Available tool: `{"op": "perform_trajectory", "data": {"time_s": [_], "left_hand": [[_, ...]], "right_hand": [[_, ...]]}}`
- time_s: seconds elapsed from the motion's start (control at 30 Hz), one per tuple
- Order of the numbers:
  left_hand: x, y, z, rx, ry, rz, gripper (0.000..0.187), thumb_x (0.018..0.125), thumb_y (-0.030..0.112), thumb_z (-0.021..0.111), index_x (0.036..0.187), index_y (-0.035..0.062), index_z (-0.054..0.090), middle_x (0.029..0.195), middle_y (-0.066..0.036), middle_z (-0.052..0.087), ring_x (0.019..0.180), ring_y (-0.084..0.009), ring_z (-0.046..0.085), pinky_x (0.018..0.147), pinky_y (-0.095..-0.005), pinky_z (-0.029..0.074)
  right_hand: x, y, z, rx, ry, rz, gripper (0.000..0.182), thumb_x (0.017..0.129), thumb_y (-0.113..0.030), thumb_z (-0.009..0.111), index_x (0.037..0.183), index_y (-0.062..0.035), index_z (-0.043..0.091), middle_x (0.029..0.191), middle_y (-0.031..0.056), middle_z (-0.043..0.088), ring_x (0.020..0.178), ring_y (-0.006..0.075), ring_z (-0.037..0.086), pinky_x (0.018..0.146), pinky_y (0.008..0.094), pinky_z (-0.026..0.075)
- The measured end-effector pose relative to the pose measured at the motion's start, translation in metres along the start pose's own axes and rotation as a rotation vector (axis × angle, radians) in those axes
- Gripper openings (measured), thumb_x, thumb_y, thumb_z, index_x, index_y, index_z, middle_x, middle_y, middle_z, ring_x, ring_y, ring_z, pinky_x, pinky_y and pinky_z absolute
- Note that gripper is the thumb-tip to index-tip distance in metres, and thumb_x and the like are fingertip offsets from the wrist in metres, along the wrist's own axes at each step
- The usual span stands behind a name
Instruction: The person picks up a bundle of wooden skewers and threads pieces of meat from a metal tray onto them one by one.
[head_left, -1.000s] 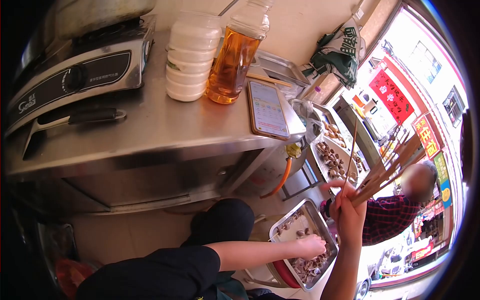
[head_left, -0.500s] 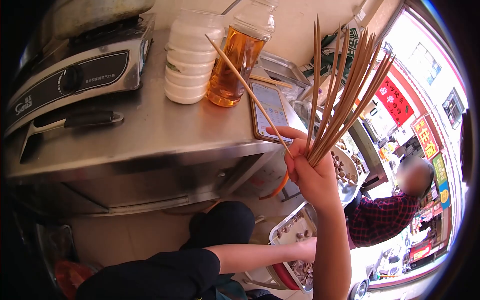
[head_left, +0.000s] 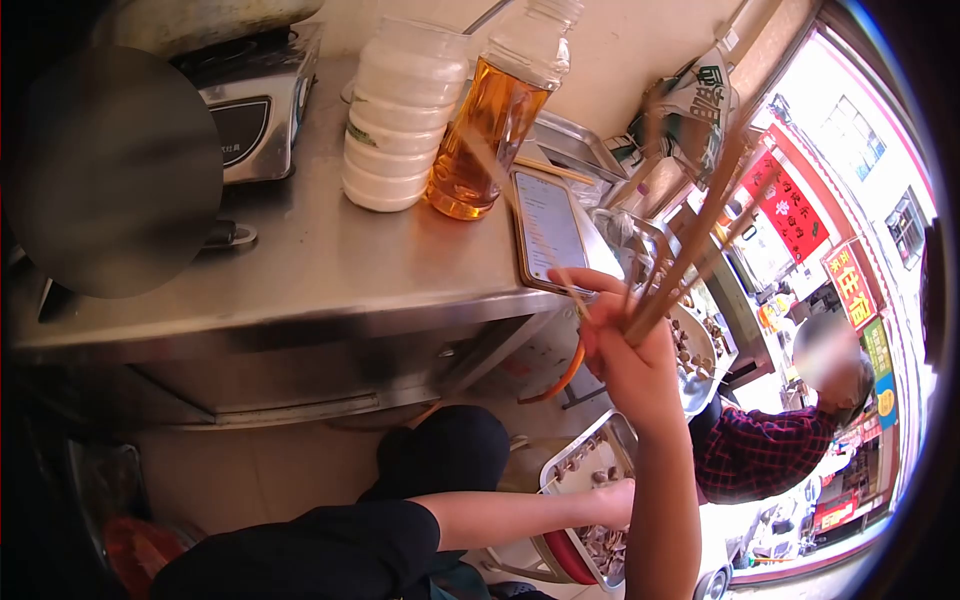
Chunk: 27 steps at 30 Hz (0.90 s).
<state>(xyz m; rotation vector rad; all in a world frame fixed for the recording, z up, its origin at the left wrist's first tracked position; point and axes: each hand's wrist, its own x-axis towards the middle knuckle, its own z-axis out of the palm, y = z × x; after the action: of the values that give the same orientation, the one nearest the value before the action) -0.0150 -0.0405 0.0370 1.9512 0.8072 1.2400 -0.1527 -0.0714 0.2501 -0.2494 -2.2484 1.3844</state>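
Note:
My right hand (head_left: pixel 632 355) is closed around a bundle of thin wooden skewers (head_left: pixel 690 250), which fan upward and are smeared by motion. One skewer slants off to the left from the fingers. The fingertips overlap the lower edge of a smartphone (head_left: pixel 553 225) with a lit screen, lying on the metal counter. Below, my left hand (head_left: pixel 613 503) reaches over a white-rimmed tray (head_left: pixel 548 470) of small brownish pieces, some on sticks. My right forearm hides its fingers.
On the steel counter (head_left: pixel 300 250) stand a jar of white contents (head_left: pixel 400 130) and a bottle of amber liquid (head_left: pixel 490 130). A dark round patch covers much of the gas stove (head_left: pixel 245 130). A person in a checked shirt (head_left: pixel 765 450) sits at right, beside another tray (head_left: pixel 695 375).
The skewers have swung and blurred in my right hand. The phone screen shows different content. The view has shifted slightly, and a dark round patch has appeared over the stove.

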Motion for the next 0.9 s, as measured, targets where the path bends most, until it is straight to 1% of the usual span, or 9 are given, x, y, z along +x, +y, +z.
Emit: {"op": "perform_trajectory", "data": {"time_s": [0.03, 0.13, 0.17, 0.23, 0.3, 0.37, 0.4, 0.77, 0.9], "left_hand": [[0.007, -0.015, 0.013, 0.111, -0.035, -0.025, 0.043, 0.078, 0.023, 0.071, 0.116, 0.0041, 0.063, 0.117, -0.017, 0.064, 0.108, -0.0317, 0.061, 0.092, -0.0416, 0.049], [0.020, -0.057, 0.051, 0.315, -0.003, 0.032, 0.035, 0.073, 0.020, 0.074, 0.103, 0.0027, 0.067, 0.105, -0.016, 0.066, 0.100, -0.0302, 0.064, 0.087, -0.0409, 0.051], [0.016, -0.039, 0.037, 0.312, -0.005, 0.030, 0.035, 0.073, 0.020, 0.074, 0.103, 0.0027, 0.067, 0.105, -0.016, 0.066, 0.100, -0.0302, 0.064, 0.087, -0.0409, 0.051], [0.002, 0.041, -0.023, 0.551, -0.346, -0.124, 0.031, 0.071, 0.020, 0.075, 0.096, 0.0033, 0.070, 0.099, -0.015, 0.066, 0.097, -0.0304, 0.065, 0.084, -0.0409, 0.052], [-0.006, 0.077, -0.057, 0.488, -0.414, -0.163, 0.020, 0.077, 0.016, 0.065, 0.089, 0.0020, 0.071, 0.097, -0.016, 0.067, 0.092, -0.0308, 0.066, 0.081, -0.0422, 0.053], [0.012, -0.010, 0.012, 0.624, -0.216, -0.088, 0.019, 0.080, 0.014, 0.057, 0.088, 0.0056, 0.072, 0.093, -0.018, 0.067, 0.089, -0.0323, 0.067, 0.078, -0.0428, 0.054], [0.009, -0.004, 0.006, 0.637, -0.161, -0.033, 0.015, 0.078, 0.013, 0.059, 0.080, 0.0033, 0.070, 0.088, -0.016, 0.067, 0.085, -0.0304, 0.066, 0.072, -0.0415, 0.054], [0.025, -0.016, -0.011, 0.540, -0.170, -0.166, 0.022, 0.080, 0.009, 0.058, 0.097, 0.0091, 0.071, 0.102, -0.013, 0.066, 0.100, -0.0312, 0.063, 0.089, -0.0411, 0.050], [0.029, -0.037, -0.006, 0.593, -0.243, -0.183, 0.015, 0.081, 0.016, 0.067, 0.093, 0.0074, 0.071, 0.091, -0.013, 0.067, 0.087, -0.0305, 0.065, 0.078, -0.0393, 0.053]], "right_hand": [[-0.005, -0.001, -0.003, 0.000, 0.000, 0.001, 0.013, 0.079, 0.006, 0.042, 0.070, -0.0020, 0.047, 0.124, 0.0216, 0.058, 0.054, 0.0038, 0.046, 0.046, 0.0189, 0.036], [-0.035, 0.006, -0.023, 0.123, 0.189, 0.000, 0.015, 0.085, -0.002, 0.047, 0.070, -0.0040, 0.045, 0.088, 0.0196, 0.062, 0.051, 0.0099, 0.050, 0.044, 0.0216, 0.038], [-0.051, 0.013, -0.032, 0.126, 0.228, -0.003, 0.018, 0.088, -0.005, 0.048, 0.070, -0.0049, 0.044, 0.073, 0.0166, 0.060, 0.048, 0.0122, 0.050, 0.042, 0.0227, 0.038], [-0.109, 0.032, -0.060, 0.253, 0.328, 0.008, 0.021, 0.093, -0.008, 0.047, 0.073, -0.0059, 0.042, 0.056, 0.0087, 0.046, 0.042, 0.0137, 0.045, 0.038, 0.0237, 0.035], [-0.162, 0.047, -0.084, -0.069, 0.441, 0.107, 0.020, 0.094, -0.007, 0.044, 0.074, -0.0066, 0.040, 0.053, 0.0054, 0.042, 0.038, 0.0124, 0.038, 0.036, 0.0243, 0.031], [-0.219, 0.071, -0.100, 0.129, 0.700, 0.122, 0.018, 0.094, -0.005, 0.043, 0.076, -0.0075, 0.040, 0.054, 0.0035, 0.040, 0.039, 0.0106, 0.034, 0.036, 0.0240, 0.028], [-0.234, 0.057, -0.091, 0.496, 0.868, 0.195, 0.017, 0.095, -0.005, 0.041, 0.078, -0.0083, 0.041, 0.056, 0.0016, 0.040, 0.040, 0.0095, 0.033, 0.036, 0.0235, 0.027], [-0.396, 0.104, -0.141, 0.690, 1.103, 0.240, 0.017, 0.093, -0.002, 0.037, 0.082, -0.0112, 0.046, 0.059, -0.0036, 0.037, 0.043, 0.0070, 0.030, 0.040, 0.0236, 0.026], [-0.429, 0.132, -0.151, 0.801, 1.231, 0.218, 0.017, 0.095, -0.003, 0.036, 0.083, -0.0111, 0.046, 0.060, -0.0038, 0.037, 0.043, 0.0065, 0.030, 0.041, 0.0234, 0.027]]}}
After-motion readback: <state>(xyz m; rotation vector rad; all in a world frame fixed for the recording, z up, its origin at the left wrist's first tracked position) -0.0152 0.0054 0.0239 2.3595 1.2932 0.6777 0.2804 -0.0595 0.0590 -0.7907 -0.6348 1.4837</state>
